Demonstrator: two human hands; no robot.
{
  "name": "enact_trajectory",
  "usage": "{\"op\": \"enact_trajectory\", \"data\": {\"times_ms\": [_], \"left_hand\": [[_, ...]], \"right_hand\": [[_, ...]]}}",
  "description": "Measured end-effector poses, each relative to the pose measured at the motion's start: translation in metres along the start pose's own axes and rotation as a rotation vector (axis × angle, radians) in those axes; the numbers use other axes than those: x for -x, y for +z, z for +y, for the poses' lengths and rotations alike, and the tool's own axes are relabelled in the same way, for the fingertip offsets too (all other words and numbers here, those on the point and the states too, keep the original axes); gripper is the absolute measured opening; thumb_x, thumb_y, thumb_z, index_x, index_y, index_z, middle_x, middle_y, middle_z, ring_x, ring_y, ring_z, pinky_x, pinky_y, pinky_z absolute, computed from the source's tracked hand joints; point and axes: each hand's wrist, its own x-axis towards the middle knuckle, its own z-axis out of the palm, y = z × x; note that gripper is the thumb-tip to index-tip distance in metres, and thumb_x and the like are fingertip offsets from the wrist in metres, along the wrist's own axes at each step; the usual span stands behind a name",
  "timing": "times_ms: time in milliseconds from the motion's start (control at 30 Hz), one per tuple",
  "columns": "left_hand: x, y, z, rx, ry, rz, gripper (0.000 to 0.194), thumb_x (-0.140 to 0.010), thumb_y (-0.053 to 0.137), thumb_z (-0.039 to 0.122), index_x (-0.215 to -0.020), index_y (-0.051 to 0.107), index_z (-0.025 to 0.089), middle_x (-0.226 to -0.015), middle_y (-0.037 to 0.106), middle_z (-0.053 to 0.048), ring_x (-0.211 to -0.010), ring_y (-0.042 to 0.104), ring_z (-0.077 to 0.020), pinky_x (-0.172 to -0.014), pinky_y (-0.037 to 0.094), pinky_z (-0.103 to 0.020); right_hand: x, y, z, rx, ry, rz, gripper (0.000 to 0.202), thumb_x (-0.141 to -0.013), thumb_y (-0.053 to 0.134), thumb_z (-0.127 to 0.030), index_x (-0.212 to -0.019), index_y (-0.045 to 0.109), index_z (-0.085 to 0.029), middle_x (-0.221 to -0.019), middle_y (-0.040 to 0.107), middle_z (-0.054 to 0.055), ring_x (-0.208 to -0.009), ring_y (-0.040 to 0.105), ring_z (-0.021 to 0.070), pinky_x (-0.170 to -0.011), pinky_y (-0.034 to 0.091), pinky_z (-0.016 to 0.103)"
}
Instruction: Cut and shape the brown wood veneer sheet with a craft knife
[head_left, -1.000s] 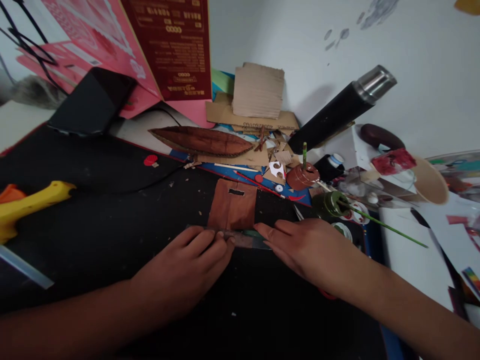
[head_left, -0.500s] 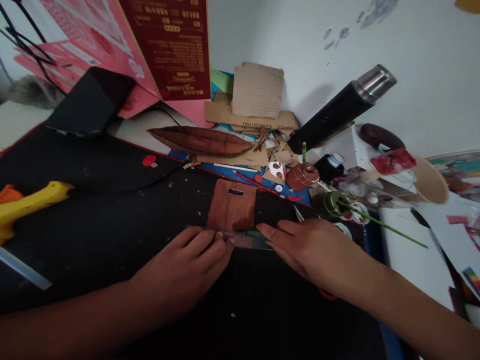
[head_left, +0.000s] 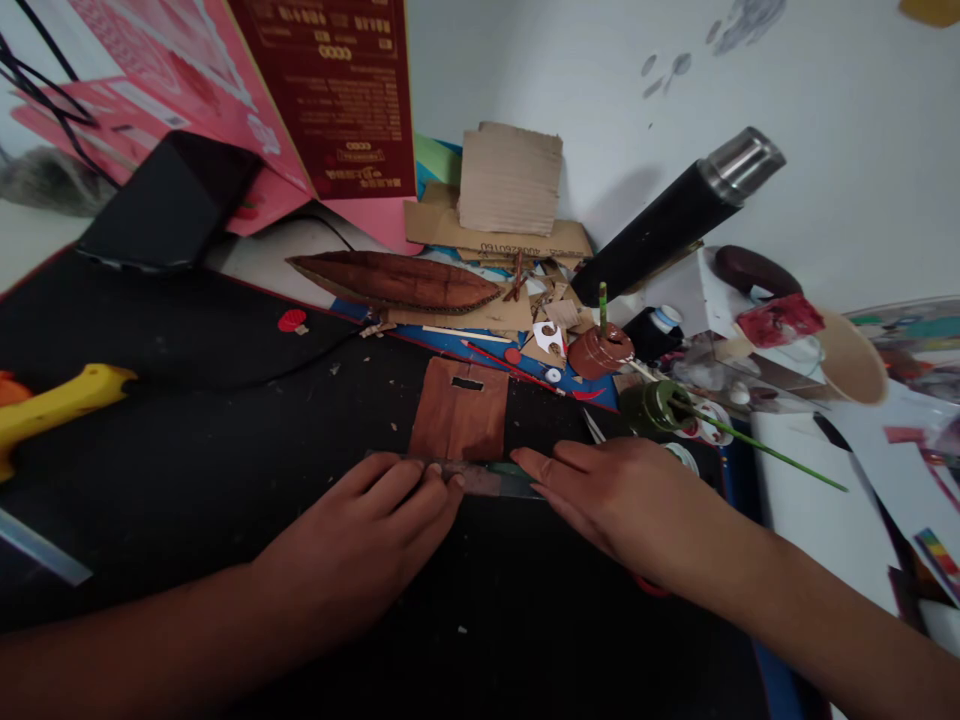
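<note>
A flat brown-painted cardboard piece (head_left: pixel 459 415) with a small slot near its far edge lies on the black mat. Across its near edge runs a clear, ruler-like strip (head_left: pixel 496 483). My left hand (head_left: pixel 390 515) rests on the strip's left part, fingers curled and pressed together against it. At the right end, my right hand (head_left: pixel 611 490) has its thumb and fingers closed on the strip. Part of the strip is covered by both hands. A scissors tip (head_left: pixel 594 428) shows just beyond my right hand, and a bit of red handle (head_left: pixel 651 586) peeks out below that wrist.
Behind lie a brown boat-shaped cardboard piece (head_left: pixel 397 281), a red pencil (head_left: pixel 514 368) and cardboard scraps. Paint jars, brown (head_left: pixel 600 352) and green (head_left: pixel 654 408), and a black thermos (head_left: pixel 660 230) stand at right. A yellow glue gun (head_left: pixel 67 405) lies at left.
The whole view has shifted very slightly left. Both hands keep the same place on the strip, and the brown piece stays put beneath it.
</note>
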Motion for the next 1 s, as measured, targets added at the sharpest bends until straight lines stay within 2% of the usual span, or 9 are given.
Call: {"op": "enact_trajectory", "data": {"times_ms": [200,533,1000], "left_hand": [[0.001,0.0023,-0.0005,0.005,0.004,0.003,0.04,-0.093,0.06,0.021,-0.131,0.067,0.012,-0.116,0.071,-0.008,-0.101,0.058,-0.0261,-0.091,0.046,-0.041],[-0.0007,-0.0004,0.0003,0.011,-0.001,0.004,0.037,-0.095,0.06,0.022,-0.129,0.069,0.012,-0.114,0.07,-0.008,-0.101,0.056,-0.0253,-0.089,0.047,-0.042],[0.001,0.0005,0.0003,0.011,-0.006,0.023,0.035,-0.096,0.055,0.019,-0.128,0.069,0.011,-0.113,0.071,-0.008,-0.1,0.057,-0.0256,-0.09,0.046,-0.042]], "right_hand": [[0.0,0.0034,0.0006,-0.028,-0.001,0.033,0.031,-0.106,0.053,-0.021,-0.133,0.066,-0.018,-0.08,0.068,-0.001,-0.06,0.061,0.0145,-0.053,0.031,0.032],[0.0026,0.0038,0.0005,-0.027,-0.009,0.07,0.032,-0.105,0.053,-0.021,-0.135,0.064,-0.018,-0.081,0.068,-0.001,-0.06,0.062,0.0162,-0.053,0.033,0.034],[0.0018,0.0082,0.0001,0.0,-0.012,0.042,0.036,-0.103,0.057,-0.019,-0.139,0.06,-0.02,-0.083,0.067,-0.001,-0.062,0.062,0.0165,-0.054,0.032,0.034]]}}
